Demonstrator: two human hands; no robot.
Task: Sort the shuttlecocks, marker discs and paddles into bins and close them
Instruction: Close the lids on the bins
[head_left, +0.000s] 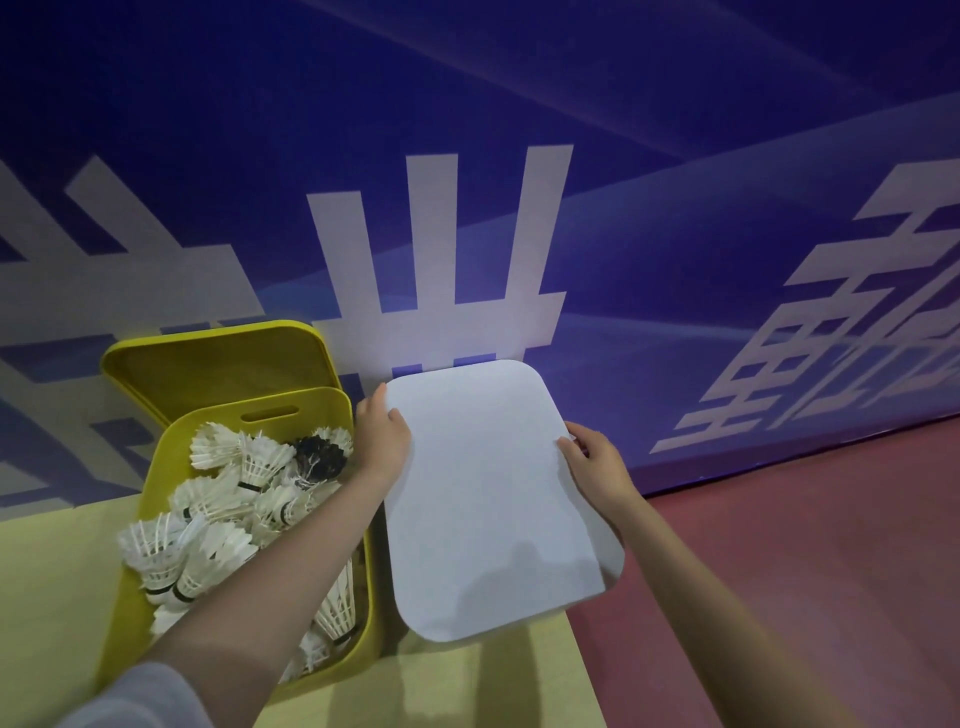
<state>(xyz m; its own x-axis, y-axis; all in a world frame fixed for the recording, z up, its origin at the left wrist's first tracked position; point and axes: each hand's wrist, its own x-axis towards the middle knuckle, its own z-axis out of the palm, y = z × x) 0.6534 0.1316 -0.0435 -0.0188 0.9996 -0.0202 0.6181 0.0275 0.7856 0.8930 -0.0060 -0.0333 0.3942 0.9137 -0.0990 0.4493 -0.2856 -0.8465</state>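
We hold the white lid (488, 499) with both hands, left hand (382, 436) and right hand (597, 462) gripping its edges, right of the open yellow bin (130, 597) of shuttlecocks (223, 499). Closing step; next, probably press it flush.

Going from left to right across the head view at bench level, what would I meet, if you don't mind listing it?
Yellow bin full of shuttlecocks → left hand on the white lid's left edge → white lid → right hand on its right edge → red floor.
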